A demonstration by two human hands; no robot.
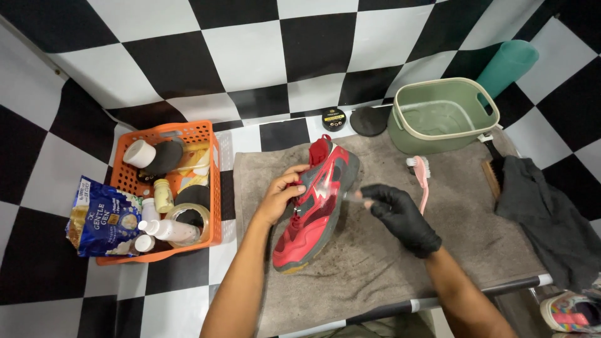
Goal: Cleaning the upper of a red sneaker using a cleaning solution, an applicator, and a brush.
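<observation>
Fingers [293, 183] of our bare left hand [278, 194] are curled over the edge of the red sneaker [316, 206], pinning it on its side on the grey towel [375, 250]. Our right hand [400, 216], in a black glove, is closed on a small clear tool [355, 197], probably a brush or bottle; too blurred to tell. Its tip is at the shoe's side panel.

Sneaker sits mid-towel, toe toward us, heel toward the wall.

Progress, judging by looks: upper reads fairly clean, sole edge near the toe looks yellowed and dirty, towel is speckled with dirt. So work on the side is in hand, sole not done.

Nearby: pink brush [421, 172] lying just right of the shoe, green basin [441, 116] behind it, wooden brush [492, 175] and dark cloth [544, 213] further right. Orange basket [206, 134] of bottles and jars on the left, well apart.
</observation>
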